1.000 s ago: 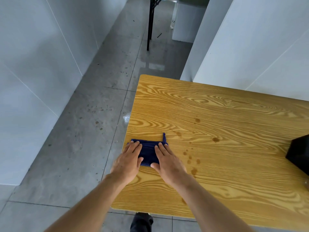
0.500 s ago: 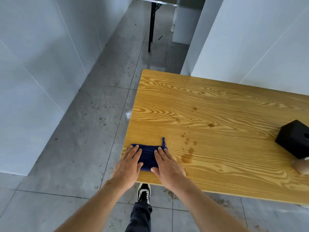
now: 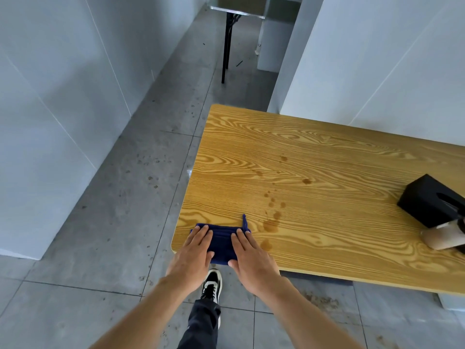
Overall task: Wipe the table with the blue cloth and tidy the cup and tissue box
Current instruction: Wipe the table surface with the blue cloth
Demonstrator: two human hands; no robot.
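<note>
A person stands at the near-left corner of a wooden table point(image 3: 327, 157), the largest thing in view, its grain running left to right across a top marked by a scatter of brown spots point(image 3: 273, 212). A black tissue box point(image 3: 425, 202) sits near the right end, towards the near edge; just beside it, nearer that edge, a pale cup point(image 3: 437, 238) lies on its side, partly cut off by the frame.

The folded blue cloth point(image 3: 222, 241) lies flat at the near-left corner, its long axis parallel to the near edge, a thin loop poking up from its far right corner. Both hands rest on it, palms down with fingers straight and together, pressing rather than gripping: the left hand point(image 3: 193, 255) over its left part, the right hand point(image 3: 249, 255) over its right part, neither curled around anything.

The stains begin just right of the cloth and trail away towards the table's middle, so the wipe appears to call for a push rightward and away from the body. The right hand is the nearer to them. Cup and box, well apart from the cloth, seem still to await tidying.
</note>
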